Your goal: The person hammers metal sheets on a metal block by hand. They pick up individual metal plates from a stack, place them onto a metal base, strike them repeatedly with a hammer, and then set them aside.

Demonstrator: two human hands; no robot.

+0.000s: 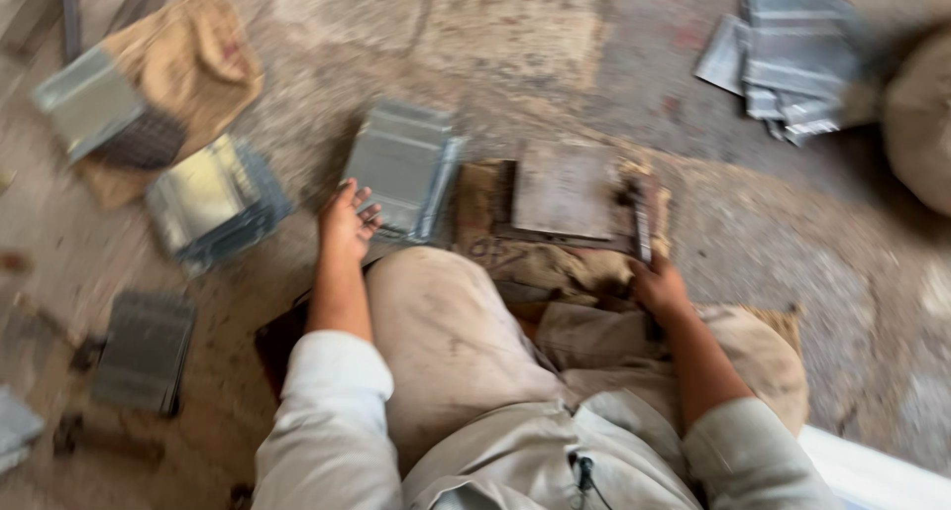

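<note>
I sit on the ground, and the picture is blurred by motion. My left hand (347, 220) lies with fingers apart on the near edge of a stack of grey metal sheets (401, 165). My right hand (656, 284) grips the handle of a dark tool (640, 223) that stands up beside a flat metal plate (565, 190). The plate rests on a piece of sackcloth (485, 223) in front of my knees.
More stacks of metal sheets lie at the left (213, 201), lower left (145, 352) and top right (792, 59). A single sheet rests on a brown sack (188, 59) at top left. A rounded sack (921, 124) sits at the right edge. The floor is rough concrete.
</note>
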